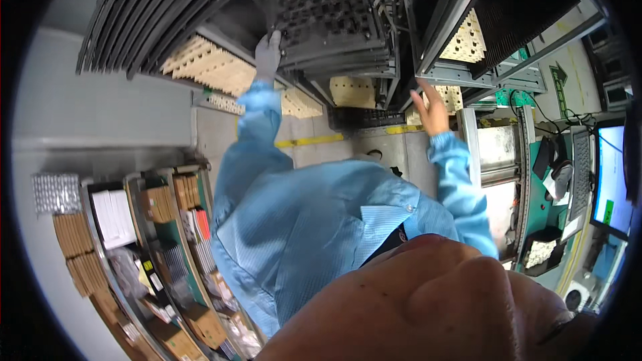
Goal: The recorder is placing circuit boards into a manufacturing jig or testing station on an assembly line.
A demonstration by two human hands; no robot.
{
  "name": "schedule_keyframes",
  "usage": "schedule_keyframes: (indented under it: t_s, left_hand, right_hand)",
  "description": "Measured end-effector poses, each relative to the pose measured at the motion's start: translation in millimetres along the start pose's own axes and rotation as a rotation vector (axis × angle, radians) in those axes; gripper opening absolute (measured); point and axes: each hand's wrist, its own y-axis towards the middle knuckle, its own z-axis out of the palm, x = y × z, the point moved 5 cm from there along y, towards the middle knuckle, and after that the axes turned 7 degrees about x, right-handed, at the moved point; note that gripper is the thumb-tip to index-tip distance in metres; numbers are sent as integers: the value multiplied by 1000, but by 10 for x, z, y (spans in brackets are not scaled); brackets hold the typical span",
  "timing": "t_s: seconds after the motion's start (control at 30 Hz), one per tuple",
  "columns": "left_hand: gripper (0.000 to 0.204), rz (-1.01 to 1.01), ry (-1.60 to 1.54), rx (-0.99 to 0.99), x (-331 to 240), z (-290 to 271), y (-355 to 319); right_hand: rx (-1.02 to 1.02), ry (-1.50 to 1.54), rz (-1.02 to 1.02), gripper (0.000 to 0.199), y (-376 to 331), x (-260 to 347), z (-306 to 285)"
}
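A stack of black trays with many cut-outs (pixel 328 17) sits in a rack in front of me. My left hand (pixel 267 57), in a pale grey glove, is closed on the left edge of the top black tray; the tips of its fingers are hard to make out. My right hand (pixel 433 110) is bare, with thumb and fingers apart and nothing in it. It is close to the lower end of a metal rack frame (pixel 445 70); whether the fingertips touch it I cannot tell.
Slotted black racks (pixel 160 13) rise at the left, above cream perforated boards (pixel 214 67). Another dark slotted rack (pixel 528 13) stands at the right. Shelves with cardboard boxes (pixel 73 234) are at lower left. A keyboard (pixel 580 167) and a lit monitor (pixel 612 174) are at far right.
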Motion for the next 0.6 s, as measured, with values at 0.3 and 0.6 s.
schedule_keyframes:
  t_s: [0.3,0.6]
  left_hand:
    - [27,57,-690,316,134,213,-1457]
    - [27,125,3,769,-382,1702,-1663]
  right_hand:
    - [186,1198,351,79,957,249,190]
    - [-595,410,340,64,-1107,-693,-639]
